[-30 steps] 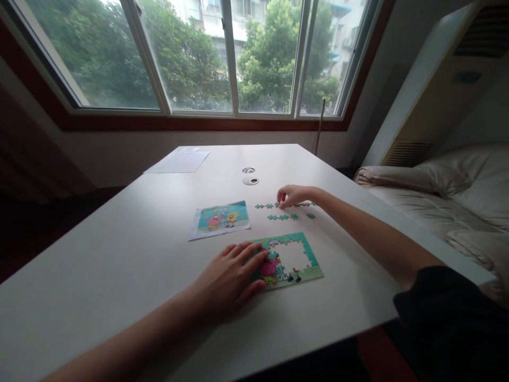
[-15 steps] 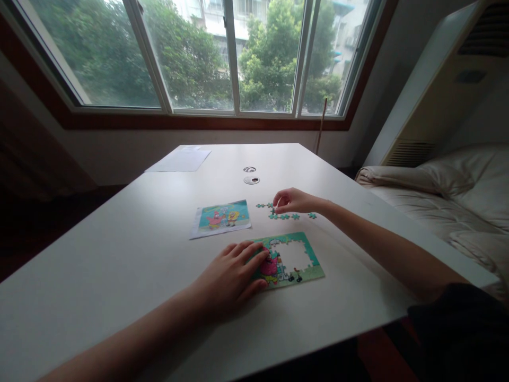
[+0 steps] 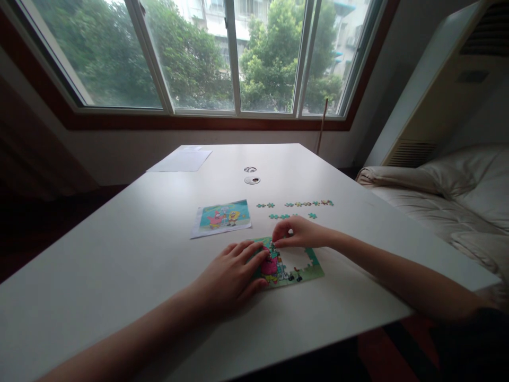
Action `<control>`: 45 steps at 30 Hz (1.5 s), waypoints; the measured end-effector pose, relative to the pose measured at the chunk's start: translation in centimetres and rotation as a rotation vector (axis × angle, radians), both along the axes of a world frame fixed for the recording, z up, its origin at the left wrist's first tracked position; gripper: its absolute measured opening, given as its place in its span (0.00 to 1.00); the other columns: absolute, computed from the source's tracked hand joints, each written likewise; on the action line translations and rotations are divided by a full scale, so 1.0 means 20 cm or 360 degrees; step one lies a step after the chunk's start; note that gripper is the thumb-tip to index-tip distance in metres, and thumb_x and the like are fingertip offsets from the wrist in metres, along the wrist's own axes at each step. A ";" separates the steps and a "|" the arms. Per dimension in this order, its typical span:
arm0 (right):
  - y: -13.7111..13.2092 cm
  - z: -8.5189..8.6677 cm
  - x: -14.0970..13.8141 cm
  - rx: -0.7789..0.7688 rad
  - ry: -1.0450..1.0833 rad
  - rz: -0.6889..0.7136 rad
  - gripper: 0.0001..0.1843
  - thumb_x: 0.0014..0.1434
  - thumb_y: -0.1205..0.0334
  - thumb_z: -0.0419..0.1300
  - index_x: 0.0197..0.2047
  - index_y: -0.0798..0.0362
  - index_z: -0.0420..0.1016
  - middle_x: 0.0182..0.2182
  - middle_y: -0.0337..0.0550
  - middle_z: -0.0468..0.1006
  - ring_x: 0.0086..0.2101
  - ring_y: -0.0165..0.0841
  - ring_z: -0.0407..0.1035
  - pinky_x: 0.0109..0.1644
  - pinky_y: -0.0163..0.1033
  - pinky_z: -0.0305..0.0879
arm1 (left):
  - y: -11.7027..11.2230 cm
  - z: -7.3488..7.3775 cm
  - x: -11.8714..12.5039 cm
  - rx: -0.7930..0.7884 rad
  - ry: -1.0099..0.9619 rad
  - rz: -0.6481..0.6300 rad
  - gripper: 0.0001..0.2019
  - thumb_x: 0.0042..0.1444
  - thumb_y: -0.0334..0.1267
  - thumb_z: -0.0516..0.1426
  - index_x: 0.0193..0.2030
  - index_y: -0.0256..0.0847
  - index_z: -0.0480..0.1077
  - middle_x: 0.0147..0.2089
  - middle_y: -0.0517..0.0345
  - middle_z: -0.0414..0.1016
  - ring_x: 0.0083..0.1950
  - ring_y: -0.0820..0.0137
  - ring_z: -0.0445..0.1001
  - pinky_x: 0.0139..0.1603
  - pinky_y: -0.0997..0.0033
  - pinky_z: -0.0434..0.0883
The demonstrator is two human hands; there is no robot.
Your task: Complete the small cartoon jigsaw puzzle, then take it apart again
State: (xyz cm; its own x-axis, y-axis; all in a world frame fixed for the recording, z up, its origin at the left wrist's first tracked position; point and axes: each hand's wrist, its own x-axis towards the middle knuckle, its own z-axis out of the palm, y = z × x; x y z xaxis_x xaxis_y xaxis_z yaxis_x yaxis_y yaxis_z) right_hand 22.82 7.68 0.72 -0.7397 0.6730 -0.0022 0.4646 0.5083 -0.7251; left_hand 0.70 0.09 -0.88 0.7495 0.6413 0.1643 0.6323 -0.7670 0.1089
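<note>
A partly built jigsaw puzzle (image 3: 304, 271) lies on the white table (image 3: 139, 249) in front of me. My left hand (image 3: 230, 278) rests flat on its left end, fingers spread. My right hand (image 3: 296, 233) hovers over the puzzle's top edge, thumb and fingers pinched on a small green puzzle piece (image 3: 272, 245). Loose puzzle pieces (image 3: 296, 204) lie in rows just beyond the puzzle. A colour reference picture (image 3: 222, 217) sits to the left of them.
A sheet of paper (image 3: 181, 159) lies at the table's far left. Two round cable ports (image 3: 252, 180) are set in the tabletop. A bed with pale bedding (image 3: 445, 196) stands to the right. Windows span the far wall.
My right hand took a piece from the loose rows and drew back towards me, down to the puzzle's top edge. My left hand stayed on the puzzle.
</note>
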 end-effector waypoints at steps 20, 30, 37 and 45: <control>-0.02 -0.01 -0.01 0.0492 -0.0201 0.0104 0.08 0.51 0.59 0.58 0.33 0.52 0.75 0.25 0.38 0.73 0.28 0.28 0.65 0.34 0.32 0.58 | 0.00 0.00 0.00 0.0014 0.0037 -0.0007 0.23 0.59 0.48 0.44 0.59 0.42 0.52 0.58 0.48 0.58 0.56 0.56 0.57 0.53 0.51 0.59; 0.29 0.01 0.16 0.0678 -0.0329 -0.0313 0.09 0.51 0.66 0.56 0.38 0.54 0.73 0.32 0.43 0.73 0.31 0.29 0.65 0.37 0.32 0.58 | 0.00 0.01 0.00 0.0013 0.0017 0.0002 0.22 0.59 0.47 0.44 0.58 0.42 0.53 0.58 0.49 0.57 0.56 0.56 0.56 0.53 0.52 0.58; 0.51 -0.02 0.25 0.0644 -0.0511 -0.0328 0.17 0.46 0.56 0.61 0.40 0.54 0.73 0.34 0.43 0.73 0.35 0.32 0.66 0.38 0.33 0.58 | 0.00 0.00 0.00 0.0017 -0.0008 -0.0002 0.23 0.59 0.48 0.44 0.58 0.42 0.53 0.57 0.48 0.58 0.56 0.57 0.57 0.53 0.52 0.59; 0.56 0.01 0.21 0.0413 -0.0693 -0.0293 0.13 0.45 0.55 0.61 0.34 0.52 0.74 0.32 0.40 0.74 0.31 0.30 0.66 0.32 0.31 0.58 | 0.00 0.01 -0.01 0.0009 0.0020 0.0008 0.23 0.59 0.48 0.44 0.59 0.42 0.53 0.58 0.48 0.58 0.56 0.56 0.56 0.53 0.53 0.59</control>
